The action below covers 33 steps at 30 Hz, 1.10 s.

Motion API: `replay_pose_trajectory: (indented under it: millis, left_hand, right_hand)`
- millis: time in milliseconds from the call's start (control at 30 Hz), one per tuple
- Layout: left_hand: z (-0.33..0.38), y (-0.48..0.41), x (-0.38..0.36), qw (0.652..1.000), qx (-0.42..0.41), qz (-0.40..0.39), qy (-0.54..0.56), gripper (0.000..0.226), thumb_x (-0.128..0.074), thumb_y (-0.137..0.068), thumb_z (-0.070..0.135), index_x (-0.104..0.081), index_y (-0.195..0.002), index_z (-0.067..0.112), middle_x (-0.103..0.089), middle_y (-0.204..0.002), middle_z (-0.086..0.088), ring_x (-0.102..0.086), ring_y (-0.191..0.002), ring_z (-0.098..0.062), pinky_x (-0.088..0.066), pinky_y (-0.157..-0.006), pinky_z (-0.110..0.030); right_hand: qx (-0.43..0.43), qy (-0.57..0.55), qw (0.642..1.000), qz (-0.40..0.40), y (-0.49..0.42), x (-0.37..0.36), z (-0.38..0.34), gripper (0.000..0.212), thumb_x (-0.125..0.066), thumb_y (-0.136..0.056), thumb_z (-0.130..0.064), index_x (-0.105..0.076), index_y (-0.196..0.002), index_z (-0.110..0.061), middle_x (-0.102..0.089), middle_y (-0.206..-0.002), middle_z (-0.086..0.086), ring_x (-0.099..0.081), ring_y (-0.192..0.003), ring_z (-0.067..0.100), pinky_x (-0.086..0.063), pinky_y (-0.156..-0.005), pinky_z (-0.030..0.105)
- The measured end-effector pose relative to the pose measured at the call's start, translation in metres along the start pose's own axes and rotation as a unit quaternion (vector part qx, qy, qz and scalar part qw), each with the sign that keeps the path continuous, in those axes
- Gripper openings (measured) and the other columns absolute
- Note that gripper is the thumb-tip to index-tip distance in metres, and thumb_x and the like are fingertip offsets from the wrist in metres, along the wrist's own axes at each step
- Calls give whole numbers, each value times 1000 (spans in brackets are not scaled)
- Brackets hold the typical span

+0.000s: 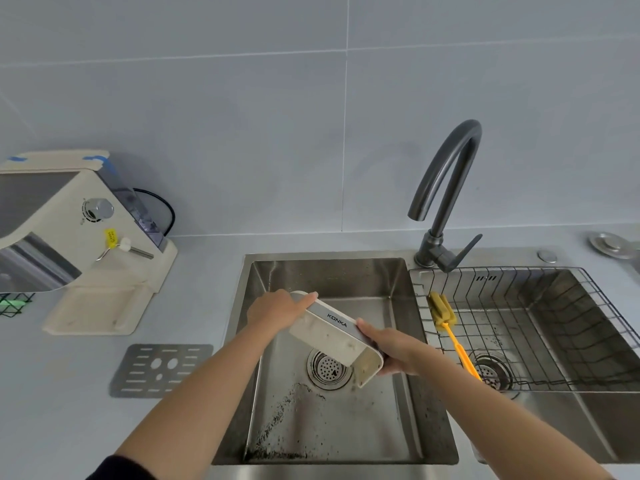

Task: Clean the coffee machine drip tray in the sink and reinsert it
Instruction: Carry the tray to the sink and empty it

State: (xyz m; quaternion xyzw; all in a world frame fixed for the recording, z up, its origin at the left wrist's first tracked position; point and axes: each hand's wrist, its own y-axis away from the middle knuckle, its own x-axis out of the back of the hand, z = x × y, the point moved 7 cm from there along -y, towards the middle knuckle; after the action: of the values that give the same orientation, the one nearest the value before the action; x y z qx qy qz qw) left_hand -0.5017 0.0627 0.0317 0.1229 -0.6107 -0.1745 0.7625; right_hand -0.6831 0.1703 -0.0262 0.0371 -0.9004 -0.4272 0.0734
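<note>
The cream drip tray (329, 337), marked KONKA on its grey front strip, is tilted over the left sink basin (329, 271) with its hollow facing me. My left hand (277, 308) grips its upper left end. My right hand (393, 348) grips its lower right end, above the drain strainer (327, 370). Dark coffee grounds lie scattered on the basin floor (277, 431). The cream coffee machine (69, 230) stands on the counter at the left, its base slot (93, 311) without a tray. The tray's metal grate (159, 370) lies flat on the counter before it.
A dark gooseneck faucet (446, 188) stands between the two basins, spout toward the left one. The right basin holds a wire rack (519, 323) with a yellow sponge brush (446, 323) leaning in it. A sink plug (611, 242) lies at the far right.
</note>
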Motion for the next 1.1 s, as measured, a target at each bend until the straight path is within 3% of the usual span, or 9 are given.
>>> replay_pose_trajectory:
  millis: [167,433,533,600,700,833,900,1000,1100]
  left_hand:
    - [1,2,-12,998,27,-37,-35,86,-23,-81,74,-48,-132,9,-51,-137,-12,-54,-120,-30,-47,-91,-34]
    - [3,6,-12,999,28,-32,-23,85,-22,-82,73,-47,-133,10,-47,-142,-11,-51,-123,-30,-46,-95,-36]
    - [9,6,0,1000,13,-17,-15,81,-23,-84,70,-55,-123,7,-57,-130,-12,-57,-115,-29,-47,-88,-32]
    - [20,8,21,1000,-21,2,-8,76,-21,-89,64,-63,-107,4,-66,-96,-12,-64,-89,-24,-48,-72,-29]
    - [29,13,66,997,-38,69,16,69,-21,-88,66,-58,-75,9,-50,-60,-3,-58,-67,-23,-45,-62,-26]
    - [21,18,87,981,-51,175,65,73,-24,-84,69,-58,-71,6,-57,-66,-8,-61,-75,-29,-47,-70,-32]
    - [10,19,53,986,-34,151,66,74,-24,-84,69,-62,-78,5,-60,-68,-8,-64,-73,-28,-47,-64,-29]
    - [-5,28,-22,999,10,-6,40,62,-25,-89,62,-59,-82,11,-54,-64,2,-57,-62,-15,-46,-59,-27]
    - [9,33,-10,998,-31,-10,56,57,-23,-93,57,-53,-71,15,-52,-64,0,-61,-65,-12,-51,-62,-25]
  right_hand:
    - [-24,21,999,-7,5,-1,6,51,-33,-92,-58,-58,-87,-13,-64,-82,8,-63,-75,19,-54,-72,30]
    - [-18,35,999,34,6,5,-1,53,-36,-91,-58,-55,-97,-9,-63,-82,9,-62,-76,23,-54,-78,35]
    - [10,84,994,65,11,12,-19,53,-33,-90,-60,-55,-80,-13,-63,-82,10,-63,-85,27,-53,-91,41]
    - [53,123,988,79,23,15,-44,54,-29,-92,-58,-52,-74,-13,-60,-75,8,-62,-85,28,-53,-93,42]
    - [131,217,958,133,57,25,-92,44,-25,-97,-45,-47,-81,-12,-54,-83,11,-62,-90,33,-55,-84,38]
    - [227,314,884,261,78,39,-117,31,-33,-98,-25,-35,-126,-14,-49,-104,17,-58,-88,33,-49,-72,34]
    - [185,363,883,234,60,25,-89,31,-32,-99,-28,-40,-123,-12,-54,-109,20,-61,-95,36,-54,-81,41]
    - [94,371,913,143,27,0,-34,27,-25,-100,-25,-45,-102,-6,-57,-89,15,-60,-95,32,-51,-92,44]
    - [98,354,914,170,21,11,-44,43,-20,-100,-34,-49,-112,-6,-60,-91,14,-61,-96,29,-49,-88,39]
